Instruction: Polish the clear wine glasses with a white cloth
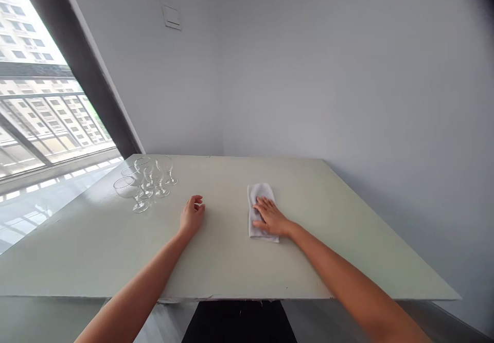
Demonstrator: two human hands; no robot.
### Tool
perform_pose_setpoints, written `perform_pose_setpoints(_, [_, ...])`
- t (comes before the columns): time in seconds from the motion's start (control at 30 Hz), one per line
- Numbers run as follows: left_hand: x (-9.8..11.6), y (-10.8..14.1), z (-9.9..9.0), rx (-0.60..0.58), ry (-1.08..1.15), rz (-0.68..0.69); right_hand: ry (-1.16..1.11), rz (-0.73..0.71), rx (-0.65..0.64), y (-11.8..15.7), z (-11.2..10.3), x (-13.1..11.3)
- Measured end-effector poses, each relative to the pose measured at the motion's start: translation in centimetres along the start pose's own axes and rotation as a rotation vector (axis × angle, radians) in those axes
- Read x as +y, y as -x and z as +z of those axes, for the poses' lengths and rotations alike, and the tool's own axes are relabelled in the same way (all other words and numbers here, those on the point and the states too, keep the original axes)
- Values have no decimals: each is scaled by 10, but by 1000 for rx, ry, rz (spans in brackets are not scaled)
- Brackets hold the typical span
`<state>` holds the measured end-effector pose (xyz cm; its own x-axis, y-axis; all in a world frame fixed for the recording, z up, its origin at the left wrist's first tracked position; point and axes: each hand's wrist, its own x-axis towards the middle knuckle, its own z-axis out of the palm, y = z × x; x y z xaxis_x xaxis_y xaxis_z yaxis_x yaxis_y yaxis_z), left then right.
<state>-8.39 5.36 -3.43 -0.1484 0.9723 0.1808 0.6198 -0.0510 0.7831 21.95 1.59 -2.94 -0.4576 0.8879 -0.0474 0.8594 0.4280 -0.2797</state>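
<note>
A folded white cloth (262, 191) lies flat on the pale table (224, 266), a little right of the middle. My right hand (270, 217) rests on top of it, palm down, fingers stretched out and not gripping. To the left, my left hand (192, 214) lies on its side on the tabletop, fingers loosely curled and a gap between thumb and fingers; nothing shows in it. Beyond that hand, at the far left, several clear stemmed glasses (129, 187) stand upright in a close group.
Grey walls (309, 75) meet behind the table, with a white switch plate (172, 17) on the left one. A large window (46, 106) is at the far left. The table's front edge (231, 299) runs just before my body.
</note>
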Motion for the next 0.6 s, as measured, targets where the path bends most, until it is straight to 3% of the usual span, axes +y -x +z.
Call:
perform_pose_setpoints(0.13, [2,3,-1,-2,10,5,-99,-86,141,6,7,-33])
perform_pose_setpoints(0.27, [2,4,-1,12,12,12,-66,-73,296,0,18,-35])
perform_pose_setpoints(0.6, [1,5,-1,59,83,10,76,-25,190,-13,32,-27])
